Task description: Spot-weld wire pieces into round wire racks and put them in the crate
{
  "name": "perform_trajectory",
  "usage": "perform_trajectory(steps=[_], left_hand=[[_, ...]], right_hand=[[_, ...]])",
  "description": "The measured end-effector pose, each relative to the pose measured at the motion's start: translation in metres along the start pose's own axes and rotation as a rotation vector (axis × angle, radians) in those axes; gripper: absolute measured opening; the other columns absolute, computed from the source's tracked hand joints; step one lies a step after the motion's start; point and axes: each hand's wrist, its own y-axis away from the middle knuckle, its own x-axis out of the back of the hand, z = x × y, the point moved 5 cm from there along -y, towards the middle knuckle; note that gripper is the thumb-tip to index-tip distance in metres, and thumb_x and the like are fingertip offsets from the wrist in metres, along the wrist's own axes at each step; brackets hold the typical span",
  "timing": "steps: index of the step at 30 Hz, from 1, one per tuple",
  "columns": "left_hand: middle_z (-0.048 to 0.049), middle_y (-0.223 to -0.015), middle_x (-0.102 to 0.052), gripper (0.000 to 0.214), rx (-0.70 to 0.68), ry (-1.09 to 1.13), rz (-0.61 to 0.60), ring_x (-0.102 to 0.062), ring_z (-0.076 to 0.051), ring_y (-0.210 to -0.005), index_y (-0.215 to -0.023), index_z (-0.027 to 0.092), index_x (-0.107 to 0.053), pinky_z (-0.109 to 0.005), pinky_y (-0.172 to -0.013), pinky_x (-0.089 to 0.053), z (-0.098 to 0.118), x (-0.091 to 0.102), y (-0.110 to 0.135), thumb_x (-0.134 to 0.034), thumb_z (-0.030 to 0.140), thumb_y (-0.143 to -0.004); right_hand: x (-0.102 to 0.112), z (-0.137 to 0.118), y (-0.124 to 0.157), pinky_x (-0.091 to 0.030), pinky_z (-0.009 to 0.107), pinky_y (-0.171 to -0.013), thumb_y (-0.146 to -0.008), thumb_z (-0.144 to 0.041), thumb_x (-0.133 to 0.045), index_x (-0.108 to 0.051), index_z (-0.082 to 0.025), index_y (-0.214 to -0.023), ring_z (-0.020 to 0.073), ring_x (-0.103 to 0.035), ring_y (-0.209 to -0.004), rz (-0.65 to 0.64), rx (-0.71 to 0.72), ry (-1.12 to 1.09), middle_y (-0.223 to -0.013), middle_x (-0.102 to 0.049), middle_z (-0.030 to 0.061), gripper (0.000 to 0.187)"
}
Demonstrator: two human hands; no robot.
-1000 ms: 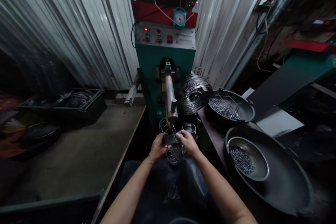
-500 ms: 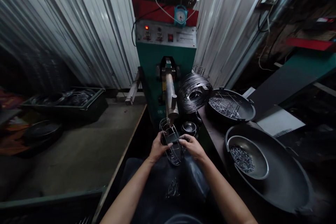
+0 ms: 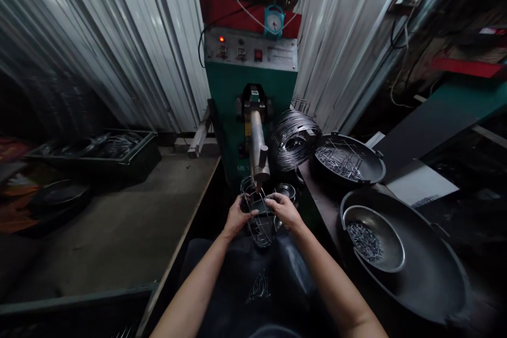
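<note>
Below the tip of the machine's metal arm [image 3: 257,137], a wire frame [image 3: 262,235] with rounded ends and cross wires is held tilted. My left hand [image 3: 238,216] is closed on its left side, thumb on the near wires. At the frame's right side, my right hand [image 3: 283,208] pinches a thin wire piece close under the arm's tip; whether that piece is joined to the frame I cannot tell. Several short bent wires [image 3: 259,286] lie on the dark cloth over my lap.
The green machine [image 3: 251,82] stands straight ahead. To its right hang wire coils [image 3: 295,140]. A pan of wire parts [image 3: 364,156] and a wide pan [image 3: 431,274] holding a metal bowl [image 3: 396,248] of short pieces stand at right. A crate [image 3: 138,153] sits on the left floor.
My right hand has moved slightly left and up, closer to the machine's tip. The wire frame has shifted a little, and my left hand stays on it.
</note>
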Motion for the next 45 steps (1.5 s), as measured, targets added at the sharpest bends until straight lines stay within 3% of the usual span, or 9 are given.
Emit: perform_trajectory(steps=[10, 17, 24, 32, 38, 45], left_hand=[[-0.002, -0.092, -0.058, 0.057, 0.016, -0.039, 0.007, -0.057, -0.018, -0.088, -0.099, 0.019, -0.052, -0.034, -0.082, -0.045, 0.007, 0.003, 0.004, -0.079, 0.033, -0.05], [-0.0046, -0.09, -0.06, 0.059, 0.142, 0.144, 0.007, -0.059, -0.021, -0.085, -0.105, 0.018, -0.05, -0.037, -0.078, -0.046, 0.004, -0.003, 0.007, -0.076, 0.034, -0.055], [-0.006, -0.104, -0.057, 0.073, 0.086, 0.075, -0.01, -0.055, -0.022, -0.1, -0.116, 0.021, -0.046, -0.035, -0.084, -0.044, -0.004, 0.002, 0.008, -0.078, 0.034, -0.052], [-0.001, -0.087, -0.054, 0.063, 0.054, 0.062, 0.002, -0.055, -0.018, -0.087, -0.108, 0.019, -0.048, -0.033, -0.082, -0.044, -0.001, 0.0, 0.013, -0.077, 0.033, -0.054], [-0.0016, -0.088, -0.054, 0.063, 0.114, 0.114, 0.018, -0.055, -0.018, -0.087, -0.108, 0.019, -0.05, -0.033, -0.08, -0.044, -0.008, 0.0, 0.02, -0.077, 0.033, -0.053], [-0.0009, -0.084, -0.054, 0.066, 0.198, 0.196, 0.013, -0.057, -0.018, -0.082, -0.112, 0.018, -0.048, -0.031, -0.073, -0.046, -0.011, -0.002, 0.019, -0.076, 0.034, -0.054]], right_hand=[[0.012, 0.014, 0.032, -0.03, 0.022, -0.049, -0.06, -0.042, -0.07, -0.059, -0.016, -0.067, 0.0073, -0.038, -0.05, -0.032, -0.073, -0.002, -0.054, -0.048, -0.005, 0.029], [0.003, -0.003, 0.015, -0.034, 0.022, -0.052, -0.06, -0.042, -0.069, -0.057, -0.017, -0.065, 0.0092, -0.043, -0.055, 0.001, -0.018, -0.017, -0.058, -0.052, -0.0037, 0.029], [0.008, 0.015, 0.034, -0.034, 0.022, -0.053, -0.061, -0.043, -0.07, -0.061, -0.017, -0.07, 0.0086, -0.044, -0.054, -0.042, -0.06, -0.031, -0.06, -0.054, -0.0038, 0.029], [0.012, 0.017, 0.046, -0.037, 0.024, -0.061, -0.06, -0.044, -0.072, -0.066, -0.015, -0.073, 0.0105, -0.05, -0.06, -0.073, -0.075, -0.07, -0.065, -0.059, -0.0018, 0.032], [0.012, 0.02, 0.055, -0.037, 0.025, -0.062, -0.061, -0.041, -0.072, -0.067, -0.016, -0.075, 0.0108, -0.05, -0.061, -0.095, -0.089, -0.051, -0.064, -0.059, -0.0019, 0.029], [0.006, 0.012, 0.045, -0.039, 0.024, -0.06, -0.062, -0.043, -0.071, -0.067, -0.016, -0.076, 0.0117, -0.051, -0.062, -0.06, -0.047, -0.074, -0.068, -0.061, -0.0005, 0.03]])
